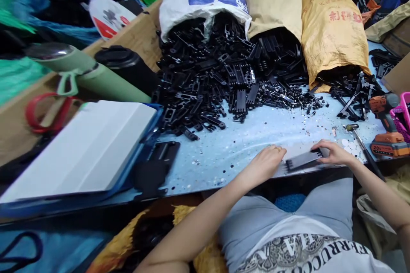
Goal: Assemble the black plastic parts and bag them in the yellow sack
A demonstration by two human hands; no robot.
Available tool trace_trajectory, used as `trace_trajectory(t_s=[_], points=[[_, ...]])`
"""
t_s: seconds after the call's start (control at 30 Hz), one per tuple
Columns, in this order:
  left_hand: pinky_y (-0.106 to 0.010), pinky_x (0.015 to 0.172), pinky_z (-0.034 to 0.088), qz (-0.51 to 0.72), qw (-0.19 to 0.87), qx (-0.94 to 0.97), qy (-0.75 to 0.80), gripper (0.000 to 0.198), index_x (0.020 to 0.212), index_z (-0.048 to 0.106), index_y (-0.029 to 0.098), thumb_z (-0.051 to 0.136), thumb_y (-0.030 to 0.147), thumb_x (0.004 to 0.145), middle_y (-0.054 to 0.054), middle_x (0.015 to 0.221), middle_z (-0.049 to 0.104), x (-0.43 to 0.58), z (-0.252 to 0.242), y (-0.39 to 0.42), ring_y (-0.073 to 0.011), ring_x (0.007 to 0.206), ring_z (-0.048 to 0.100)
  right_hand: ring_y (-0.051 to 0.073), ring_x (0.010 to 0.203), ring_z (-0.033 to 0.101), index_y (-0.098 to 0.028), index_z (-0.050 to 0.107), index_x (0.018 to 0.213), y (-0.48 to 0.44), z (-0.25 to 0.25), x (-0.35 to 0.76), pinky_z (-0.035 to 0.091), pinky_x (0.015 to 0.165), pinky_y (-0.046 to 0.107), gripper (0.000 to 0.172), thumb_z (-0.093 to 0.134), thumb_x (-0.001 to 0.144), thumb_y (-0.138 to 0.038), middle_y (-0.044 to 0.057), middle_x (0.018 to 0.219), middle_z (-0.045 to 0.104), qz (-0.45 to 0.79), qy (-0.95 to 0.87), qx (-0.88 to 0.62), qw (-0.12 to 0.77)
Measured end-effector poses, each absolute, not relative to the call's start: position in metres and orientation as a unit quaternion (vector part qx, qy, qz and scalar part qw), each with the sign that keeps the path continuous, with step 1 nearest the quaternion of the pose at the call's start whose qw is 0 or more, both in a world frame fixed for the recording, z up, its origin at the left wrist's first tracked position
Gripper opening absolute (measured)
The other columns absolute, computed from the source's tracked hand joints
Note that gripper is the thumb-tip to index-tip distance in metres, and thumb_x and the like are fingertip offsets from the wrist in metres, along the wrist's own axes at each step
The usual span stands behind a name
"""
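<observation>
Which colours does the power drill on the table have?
The power drill is orange and black; head view.

The camera sits on your head and looks forward and down over the desk (205, 158), close enough to catch your lap (269, 217), your left hand (265, 162) and your right hand (333, 152) along its near edge. That edge slants upward from left to right in your view, which reaches past the sacks (272, 0) toward the far edge.
</observation>
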State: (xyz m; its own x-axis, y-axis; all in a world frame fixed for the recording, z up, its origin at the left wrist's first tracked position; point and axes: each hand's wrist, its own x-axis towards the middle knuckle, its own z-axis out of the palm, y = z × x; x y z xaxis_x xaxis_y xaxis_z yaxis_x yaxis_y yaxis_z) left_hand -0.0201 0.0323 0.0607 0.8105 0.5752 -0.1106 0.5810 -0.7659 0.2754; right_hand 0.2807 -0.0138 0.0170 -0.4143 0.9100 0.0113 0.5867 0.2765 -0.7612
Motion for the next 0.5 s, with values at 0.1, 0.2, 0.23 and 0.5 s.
trace_trajectory(t_s=[0.1, 0.2, 0.23, 0.5], points=[[-0.035, 0.08, 0.041, -0.01, 0.125, 0.935, 0.331, 0.021, 0.095, 0.054, 0.016, 0.039, 0.007, 0.083, -0.008, 0.09, 0.058, 0.001, 0.036, 0.031, -0.022, 0.093, 0.052, 0.024, 0.113, 0.051, -0.019, 0.06, 0.11, -0.025, 0.017, 0.289, 0.04, 0.096, 0.041, 0.029, 0.048, 0.086, -0.03, 0.011, 0.118, 0.059, 0.193, -0.758, -0.598, 0.172], [-0.037, 0.082, 0.041, 0.001, 0.1, 0.918, 0.384, 0.016, 0.096, 0.055, 0.015, 0.048, 0.015, 0.082, -0.01, 0.096, 0.058, -0.004, 0.017, 0.028, -0.0244, 0.097, 0.051, 0.029, 0.099, 0.059, -0.014, 0.045, 0.13, -0.021, 0.012, 0.27, 0.046, 0.082, 0.041, 0.056, 0.044, 0.087, -0.049, 0.016, 0.102, 0.064, 0.108, -0.63, -0.763, 0.1], [-0.037, 0.082, 0.041, 0.012, 0.101, 0.914, 0.393, 0.016, 0.097, 0.055, 0.016, 0.048, 0.016, 0.083, -0.01, 0.097, 0.058, -0.009, 0.013, 0.027, -0.0247, 0.098, 0.051, 0.029, 0.092, 0.062, -0.013, 0.039, 0.135, -0.018, 0.011, 0.259, 0.047, 0.077, 0.039, 0.068, 0.046, 0.083, -0.056, 0.016, 0.096, 0.065, 0.113, -0.597, -0.791, 0.072], [-0.029, 0.072, 0.049, 0.309, 0.317, 0.779, 0.443, 0.032, 0.119, 0.051, 0.019, 0.04, 0.029, 0.091, -0.007, 0.101, 0.057, -0.011, -0.001, 0.001, -0.0146, 0.08, 0.058, 0.02, 0.083, 0.062, -0.022, 0.043, 0.13, -0.006, 0.007, 0.198, 0.05, 0.073, 0.035, 0.045, 0.031, 0.09, -0.04, 0.009, 0.101, 0.062, 0.35, -0.603, -0.648, 0.307]])
